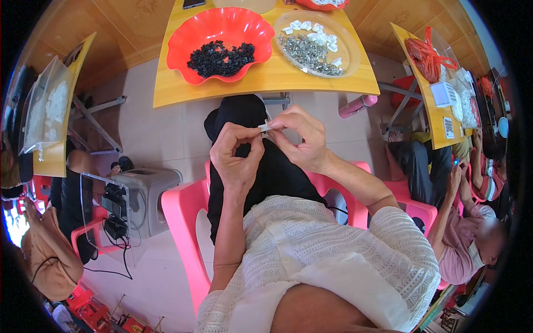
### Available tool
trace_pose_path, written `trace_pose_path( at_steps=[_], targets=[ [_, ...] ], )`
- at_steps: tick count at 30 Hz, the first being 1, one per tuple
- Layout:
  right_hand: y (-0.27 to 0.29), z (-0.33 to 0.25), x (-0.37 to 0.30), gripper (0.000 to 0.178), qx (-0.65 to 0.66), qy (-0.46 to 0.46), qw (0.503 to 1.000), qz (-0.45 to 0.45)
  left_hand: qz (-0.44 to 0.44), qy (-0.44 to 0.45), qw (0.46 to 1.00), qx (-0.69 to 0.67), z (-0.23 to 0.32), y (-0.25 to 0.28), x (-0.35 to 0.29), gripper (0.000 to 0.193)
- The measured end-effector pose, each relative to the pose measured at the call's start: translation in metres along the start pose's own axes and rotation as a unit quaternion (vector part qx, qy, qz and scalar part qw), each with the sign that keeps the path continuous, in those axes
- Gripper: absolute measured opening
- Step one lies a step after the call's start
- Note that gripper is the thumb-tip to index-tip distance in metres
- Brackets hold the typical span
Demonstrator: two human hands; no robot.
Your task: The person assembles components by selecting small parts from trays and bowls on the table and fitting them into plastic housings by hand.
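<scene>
My left hand [237,158] and my right hand [304,139] meet above my lap, short of the table's front edge. Between their fingertips is a small white plastic piece [264,128]. Thumb and forefinger of the left hand pinch one end of it, while the right fingers close on the other. Whether a smaller part sits in the piece is hidden by the fingers. On the table ahead, a red wavy-rimmed bowl [233,25] holds small black parts [219,60]. To its right, a clear round tray [348,51] carries small metal parts [305,51] and several white plastic pieces [331,44].
The yellow table [172,91] stands in front of my knees. A pink bottle [358,105] is on the floor below it. I sit on a pink chair [186,238], with a grey stool-like box [150,194] at left. People sit at side tables left and right.
</scene>
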State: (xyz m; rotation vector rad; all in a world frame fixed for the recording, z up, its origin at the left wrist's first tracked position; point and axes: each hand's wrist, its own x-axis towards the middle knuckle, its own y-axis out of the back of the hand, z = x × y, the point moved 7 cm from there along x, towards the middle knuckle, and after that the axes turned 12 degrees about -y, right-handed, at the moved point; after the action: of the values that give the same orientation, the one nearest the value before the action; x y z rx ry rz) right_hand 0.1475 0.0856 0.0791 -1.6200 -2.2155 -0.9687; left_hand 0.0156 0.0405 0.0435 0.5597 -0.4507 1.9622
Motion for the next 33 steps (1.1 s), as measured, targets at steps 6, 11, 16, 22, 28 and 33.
trace_pose_path(
  at_steps=[6,11,16,22,28,33],
  targets=[
    [-0.003,0.000,-0.001,0.027,0.008,-0.009,1.000,-0.005,0.012,-0.003,1.000,0.006,-0.004,0.001,-0.002,0.014],
    [-0.003,0.000,-0.001,0.026,0.004,-0.006,1.000,-0.011,0.016,-0.019,1.000,0.015,-0.005,-0.002,-0.004,0.015],
    [-0.003,0.002,0.002,0.026,0.027,-0.062,0.998,-0.020,0.027,-0.010,0.998,0.048,-0.005,-0.003,-0.004,0.015],
    [-0.001,0.008,0.002,0.024,-0.010,-0.071,0.997,-0.030,-0.006,-0.023,0.998,0.056,0.000,-0.012,-0.007,0.015],
    [-0.002,0.011,0.002,0.021,-0.011,-0.076,0.997,-0.020,0.021,-0.080,0.987,0.137,0.020,-0.012,-0.006,0.017],
    [-0.001,0.005,0.002,0.022,-0.004,-0.079,0.996,-0.034,0.034,-0.133,0.977,0.165,0.031,-0.015,-0.007,0.019]
  ],
)
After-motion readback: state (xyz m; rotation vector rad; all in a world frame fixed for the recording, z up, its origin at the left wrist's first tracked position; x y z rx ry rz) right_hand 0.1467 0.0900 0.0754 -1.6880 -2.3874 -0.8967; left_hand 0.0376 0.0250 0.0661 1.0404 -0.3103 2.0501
